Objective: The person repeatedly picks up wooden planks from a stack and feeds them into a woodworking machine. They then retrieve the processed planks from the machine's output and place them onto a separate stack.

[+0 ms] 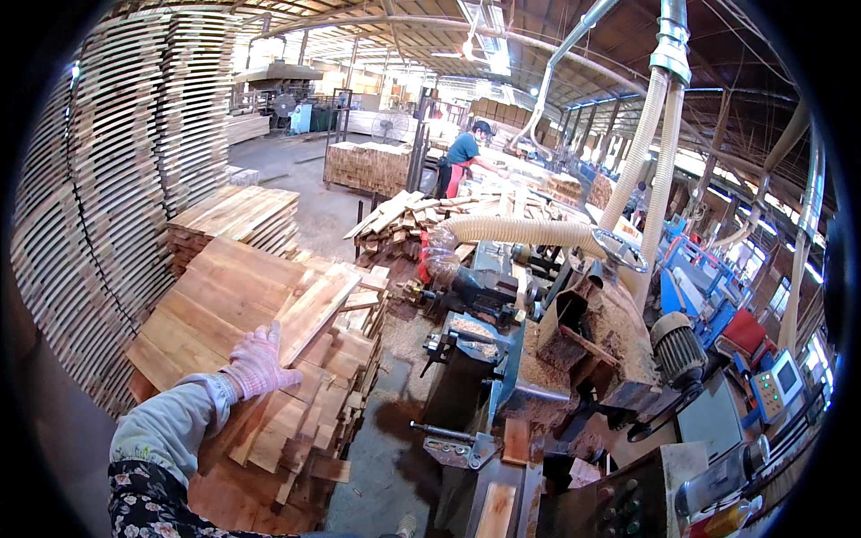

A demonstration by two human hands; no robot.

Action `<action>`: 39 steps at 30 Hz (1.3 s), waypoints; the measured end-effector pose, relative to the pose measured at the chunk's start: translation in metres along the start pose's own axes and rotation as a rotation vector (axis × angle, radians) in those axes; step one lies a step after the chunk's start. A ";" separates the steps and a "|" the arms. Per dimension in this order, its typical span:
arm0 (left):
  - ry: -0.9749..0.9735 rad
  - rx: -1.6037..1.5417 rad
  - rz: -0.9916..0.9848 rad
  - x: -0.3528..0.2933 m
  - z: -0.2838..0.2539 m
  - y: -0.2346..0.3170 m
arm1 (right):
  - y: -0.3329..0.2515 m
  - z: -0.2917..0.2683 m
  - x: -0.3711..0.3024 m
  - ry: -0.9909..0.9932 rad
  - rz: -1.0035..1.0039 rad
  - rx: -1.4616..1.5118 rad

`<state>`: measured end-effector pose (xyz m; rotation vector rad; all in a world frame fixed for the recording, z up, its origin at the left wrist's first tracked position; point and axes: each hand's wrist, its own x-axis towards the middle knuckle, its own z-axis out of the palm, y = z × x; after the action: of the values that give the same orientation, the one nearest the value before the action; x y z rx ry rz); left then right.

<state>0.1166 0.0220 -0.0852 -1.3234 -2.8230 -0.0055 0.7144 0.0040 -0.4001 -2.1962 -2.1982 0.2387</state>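
Note:
My left hand, in a pale pinkish knit glove, reaches over a pile of loose wooden boards. Its fingers are apart, with the thumb pointing right, and it rests on or just above the wood. Beyond the fingertips lies a lighter wooden plank, slanted across the top of the pile. Wide reddish-brown boards lie side by side left of the hand. Shorter boards overlap unevenly beneath and to its right. My right hand does not show.
A woodworking machine dusted with sawdust stands to the right, with ribbed hoses and a motor. One board lies on its feed track. Tall stacks of slats rise at left. A co-worker stands farther back beside piled wood.

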 end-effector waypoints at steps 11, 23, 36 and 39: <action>-0.017 -1.117 -0.067 0.030 0.007 0.002 | -0.012 -0.005 0.087 0.021 -0.167 -0.045; 0.181 -1.681 0.250 0.009 0.071 0.258 | -0.177 -0.148 0.165 -0.361 -0.434 1.395; -0.163 -1.544 0.531 -0.116 0.060 0.197 | 0.022 0.007 -0.160 -0.026 0.318 0.074; 0.458 -1.353 0.512 -0.089 0.047 0.084 | 0.037 0.016 -0.199 -0.033 0.467 0.010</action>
<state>0.2371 0.0084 -0.1348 -1.7189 -1.8178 -2.1022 0.7499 -0.1956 -0.4026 -2.6853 -1.6564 0.2938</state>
